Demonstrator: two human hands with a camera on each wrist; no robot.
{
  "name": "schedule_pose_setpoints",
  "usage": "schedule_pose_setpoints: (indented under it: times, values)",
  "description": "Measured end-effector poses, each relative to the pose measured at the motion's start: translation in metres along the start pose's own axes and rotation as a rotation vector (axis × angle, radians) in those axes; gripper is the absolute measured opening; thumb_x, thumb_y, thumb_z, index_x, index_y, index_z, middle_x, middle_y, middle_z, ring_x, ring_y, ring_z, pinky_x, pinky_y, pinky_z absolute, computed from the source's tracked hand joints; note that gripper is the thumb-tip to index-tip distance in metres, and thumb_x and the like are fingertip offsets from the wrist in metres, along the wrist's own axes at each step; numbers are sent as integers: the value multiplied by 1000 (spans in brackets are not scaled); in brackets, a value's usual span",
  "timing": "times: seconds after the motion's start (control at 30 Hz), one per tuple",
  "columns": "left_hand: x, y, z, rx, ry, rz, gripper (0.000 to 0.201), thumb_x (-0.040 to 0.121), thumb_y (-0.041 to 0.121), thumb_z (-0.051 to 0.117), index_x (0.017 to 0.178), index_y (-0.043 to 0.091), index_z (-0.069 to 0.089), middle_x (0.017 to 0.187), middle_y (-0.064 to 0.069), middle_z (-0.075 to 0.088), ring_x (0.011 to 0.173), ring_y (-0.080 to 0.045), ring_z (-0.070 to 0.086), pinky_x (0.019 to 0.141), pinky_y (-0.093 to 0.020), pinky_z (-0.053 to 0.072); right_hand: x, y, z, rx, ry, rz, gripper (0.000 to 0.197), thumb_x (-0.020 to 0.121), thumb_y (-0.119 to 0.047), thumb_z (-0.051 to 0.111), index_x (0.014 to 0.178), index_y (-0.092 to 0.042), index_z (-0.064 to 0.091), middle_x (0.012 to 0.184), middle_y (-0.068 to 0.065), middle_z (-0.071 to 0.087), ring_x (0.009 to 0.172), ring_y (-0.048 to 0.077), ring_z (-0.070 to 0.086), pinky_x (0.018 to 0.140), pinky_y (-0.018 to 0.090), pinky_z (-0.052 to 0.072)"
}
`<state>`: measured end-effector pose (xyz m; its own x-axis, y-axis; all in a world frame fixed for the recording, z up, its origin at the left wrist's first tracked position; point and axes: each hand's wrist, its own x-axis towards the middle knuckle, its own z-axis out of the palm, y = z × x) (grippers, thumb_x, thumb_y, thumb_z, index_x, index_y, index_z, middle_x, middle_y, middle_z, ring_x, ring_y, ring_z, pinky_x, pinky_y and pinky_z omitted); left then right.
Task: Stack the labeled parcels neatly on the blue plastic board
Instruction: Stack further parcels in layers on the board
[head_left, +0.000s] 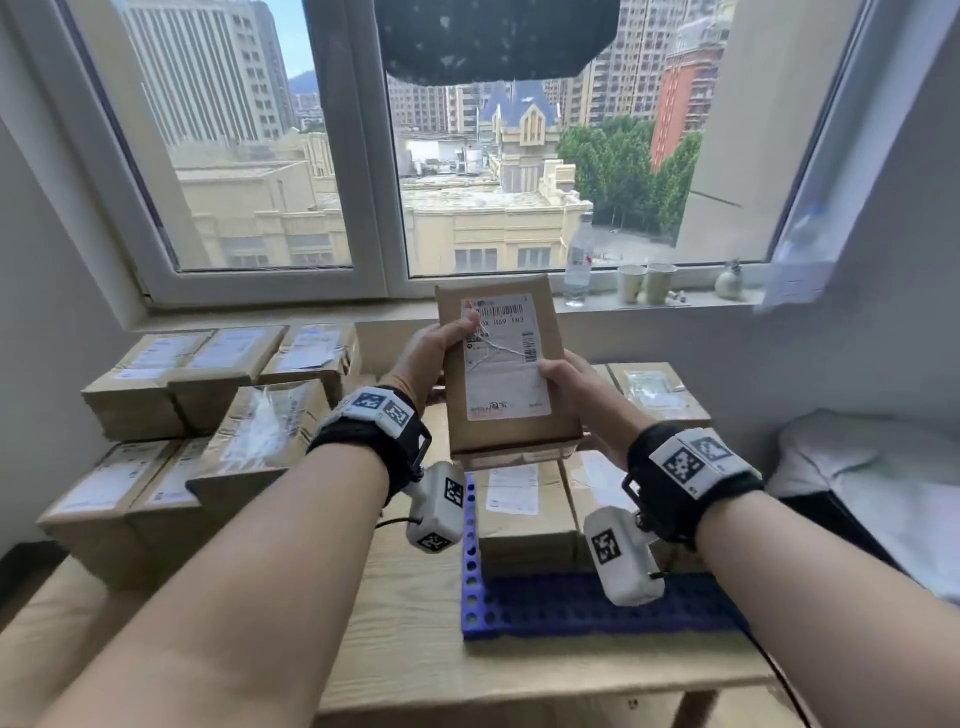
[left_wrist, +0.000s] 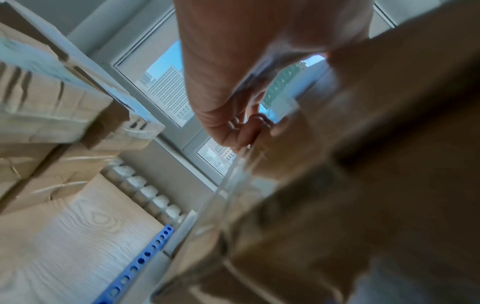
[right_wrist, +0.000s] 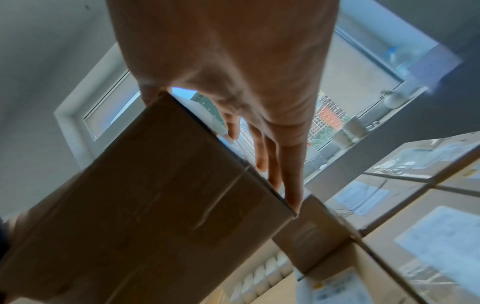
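Both hands hold one brown parcel (head_left: 506, 374) tilted upright above the blue plastic board (head_left: 571, 603), its white label facing me. My left hand (head_left: 436, 353) grips its left edge, thumb on the label's barcode. My right hand (head_left: 571, 384) clasps the right edge, thumb on the front. In the right wrist view the fingers (right_wrist: 288, 174) lie straight along the parcel's (right_wrist: 155, 195) back. The left wrist view shows the left hand (left_wrist: 228, 107) beside the blurred parcel (left_wrist: 363, 185). Labeled parcels (head_left: 519, 514) lie flat on the board's far part. Its near strip is bare.
A pile of several brown parcels (head_left: 208, 415) covers the left of the wooden table (head_left: 405, 649). On the window sill stand a water bottle (head_left: 578, 260) and two paper cups (head_left: 644, 283). White bedding (head_left: 872, 478) lies to the right.
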<state>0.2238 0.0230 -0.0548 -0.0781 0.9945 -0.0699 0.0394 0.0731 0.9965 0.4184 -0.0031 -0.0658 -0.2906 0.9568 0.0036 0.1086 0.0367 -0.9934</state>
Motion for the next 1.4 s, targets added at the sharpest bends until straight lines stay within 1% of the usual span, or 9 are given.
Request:
schedule_pose_setpoints:
  times: [0.13, 0.37, 0.53, 0.67, 0.83, 1.0, 1.17, 1.27, 1.4]
  values:
    - [11, -14, 49, 26, -40, -41, 44, 92, 48, 58, 121, 14, 63, 105, -8, 68, 89, -23, 65, 80, -35, 54, -7, 18, -50, 16, 34, 45, 29, 99, -18, 46, 127, -21, 55, 109, 1, 68, 88, 13, 67, 60, 22, 56]
    - [42, -18, 99, 87, -101, -57, 28, 92, 37, 61, 114, 21, 61, 98, -1, 62, 79, -15, 57, 61, -25, 44, 13, 40, -103, 66, 199, 105, 22, 95, -20, 50, 114, -14, 60, 100, 1, 69, 82, 13, 66, 55, 21, 50]
    - [86, -22, 121, 95, -118, -49, 21, 94, 28, 61, 111, 17, 64, 94, 1, 64, 75, -13, 59, 47, -15, 47, 43, 48, -130, 41, 267, 143, 29, 85, -37, 57, 109, -21, 60, 110, 5, 68, 96, 20, 65, 73, 35, 52]
    - [131, -25, 133, 123, -136, -64, 45, 91, 30, 67, 130, 9, 58, 108, -3, 68, 93, -18, 65, 77, -32, 56, 83, 56, -153, -21, 312, 191, 77, 67, -53, 62, 134, -16, 52, 126, 5, 63, 109, 20, 63, 94, 45, 54]
    - [184, -30, 139, 296, -58, 4, 56, 89, 38, 69, 135, 9, 54, 129, -3, 60, 113, -16, 56, 94, -29, 44, 136, 68, -170, 4, 321, 237, 10, 94, -29, 55, 99, -23, 61, 105, 4, 67, 99, 24, 64, 94, 47, 53]
    - [222, -49, 125, 543, 30, 17, 51, 88, 43, 67, 131, 17, 59, 134, 1, 58, 123, -16, 53, 102, -33, 43, 177, 94, -173, -36, 333, 320, 31, 89, -37, 59, 115, -21, 60, 113, 8, 67, 102, 26, 65, 93, 47, 54]
    - [246, -64, 127, 651, -9, -3, 52, 84, 39, 71, 132, 23, 58, 138, 2, 55, 125, -16, 50, 93, -29, 40, 208, 118, -172, -29, 323, 405, 34, 95, -34, 53, 124, -17, 55, 102, 0, 63, 88, 17, 62, 72, 31, 50]
    - [251, -74, 135, 803, -42, 45, 65, 80, 38, 73, 140, 23, 51, 141, 0, 54, 127, -18, 50, 101, -31, 40, 217, 128, -170, -8, 306, 454, 28, 97, -33, 49, 120, -17, 54, 98, 0, 63, 82, 15, 61, 64, 29, 47]
    - [257, -86, 137, 903, -49, 61, 81, 74, 42, 74, 146, 28, 41, 147, 1, 45, 135, -20, 41, 112, -39, 35, 225, 139, -169, -14, 273, 509, 36, 96, -38, 50, 124, -17, 56, 108, 7, 67, 92, 23, 65, 71, 32, 51]
